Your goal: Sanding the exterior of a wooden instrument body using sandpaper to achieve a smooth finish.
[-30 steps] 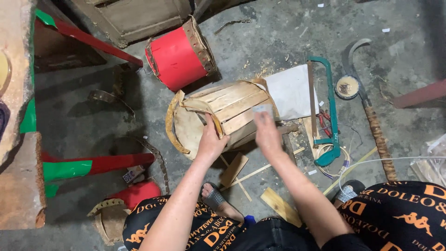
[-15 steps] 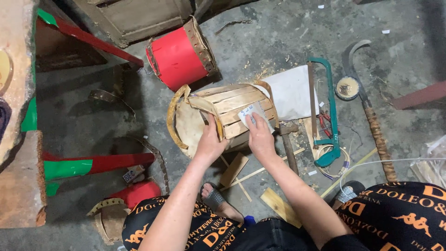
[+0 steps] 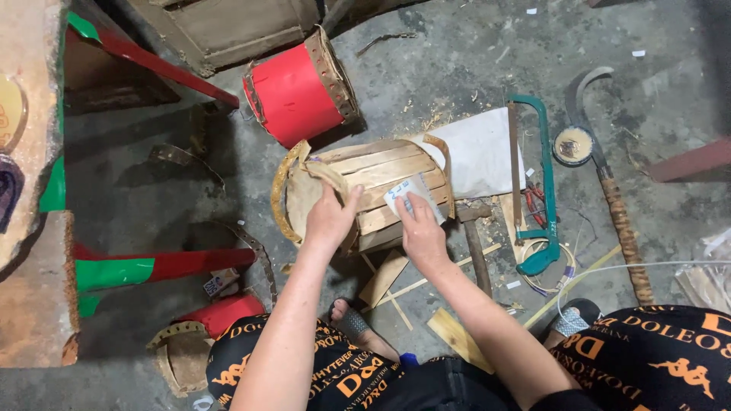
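A bare wooden drum shell (image 3: 377, 179) made of staves lies on its side on the concrete floor. My left hand (image 3: 329, 217) grips its near rim, where a loose hide strip (image 3: 283, 186) curls around the open end. My right hand (image 3: 419, 228) presses a small piece of pale sandpaper (image 3: 411, 196) against the staves on the shell's right side.
A red drum (image 3: 297, 91) lies behind the shell. A white sheet (image 3: 476, 148), a green hacksaw (image 3: 542, 175), a hammer (image 3: 476, 243), a sickle (image 3: 609, 175) and a small round tin (image 3: 572, 144) lie to the right. Wood strips (image 3: 384, 278) and my sandalled foot (image 3: 354, 323) are below.
My right hand has moved left and down along the shell's staves with the sandpaper. My left hand has stayed on the rim.
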